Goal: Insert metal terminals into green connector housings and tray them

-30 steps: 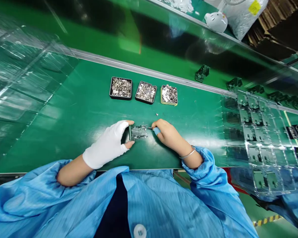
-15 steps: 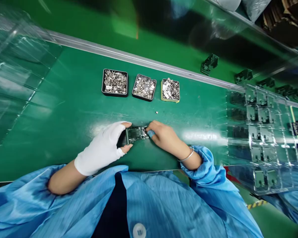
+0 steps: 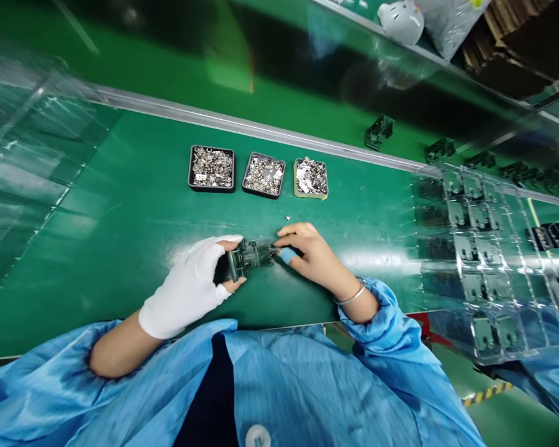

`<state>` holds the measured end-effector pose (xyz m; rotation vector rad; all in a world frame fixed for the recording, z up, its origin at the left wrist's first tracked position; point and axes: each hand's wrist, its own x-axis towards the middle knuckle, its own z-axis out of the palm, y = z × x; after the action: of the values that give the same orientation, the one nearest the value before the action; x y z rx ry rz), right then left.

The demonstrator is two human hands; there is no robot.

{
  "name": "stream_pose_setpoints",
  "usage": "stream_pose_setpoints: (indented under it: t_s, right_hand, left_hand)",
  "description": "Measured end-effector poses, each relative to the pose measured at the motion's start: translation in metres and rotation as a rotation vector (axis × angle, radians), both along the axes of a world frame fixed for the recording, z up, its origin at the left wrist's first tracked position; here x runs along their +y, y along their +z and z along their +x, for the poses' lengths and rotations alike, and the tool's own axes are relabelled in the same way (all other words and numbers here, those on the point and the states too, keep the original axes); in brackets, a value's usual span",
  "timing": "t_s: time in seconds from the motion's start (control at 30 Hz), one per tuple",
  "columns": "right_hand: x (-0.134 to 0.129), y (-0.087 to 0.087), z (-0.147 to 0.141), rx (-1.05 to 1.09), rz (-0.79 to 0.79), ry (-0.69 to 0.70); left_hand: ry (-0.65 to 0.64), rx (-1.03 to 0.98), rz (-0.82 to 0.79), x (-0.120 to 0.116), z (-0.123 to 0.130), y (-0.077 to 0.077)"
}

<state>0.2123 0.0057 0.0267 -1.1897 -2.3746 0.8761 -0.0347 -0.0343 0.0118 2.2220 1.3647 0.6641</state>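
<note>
My left hand, in a white glove with bare fingertips, grips a dark green plastic housing between thumb and fingers. The housing lies tilted just above or on the green table, its slotted side facing up. At its right end is my right hand, bare, with blue tape around the thumb. Its thumb and forefinger close in at the housing's edge; whatever is between them is too small to make out. A tiny metal piece rests on the table beyond my right fingers.
Three small trays of metal parts stand ahead: a left tray, a middle tray and a right tray. A clear compartment tray with several housings is at right. More clear trays are at left. A metal rail crosses behind.
The whole view has shifted slightly. The housing has turned a little in my left hand, and my right fingers have loosened and spread somewhat at its right end.
</note>
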Motion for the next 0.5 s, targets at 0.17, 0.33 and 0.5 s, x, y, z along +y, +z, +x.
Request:
stream_pose_setpoints:
  t_s: [0.17, 0.33, 0.5]
  right_hand:
    - [0.001, -0.002, -0.007, 0.227, -0.045, -0.067]
    - [-0.016, 0.007, -0.023, 0.066, 0.227, 0.066]
    - [0.003, 0.019, -0.013, -0.098, 0.299, 0.321]
  left_hand:
    - [0.011, -0.095, 0.053, -0.002, 0.001, 0.002]
    - [-0.019, 0.010, 0.153, 0.005, 0.001, 0.002]
    - [-0.058, 0.149, 0.153, 0.013, 0.006, -0.002]
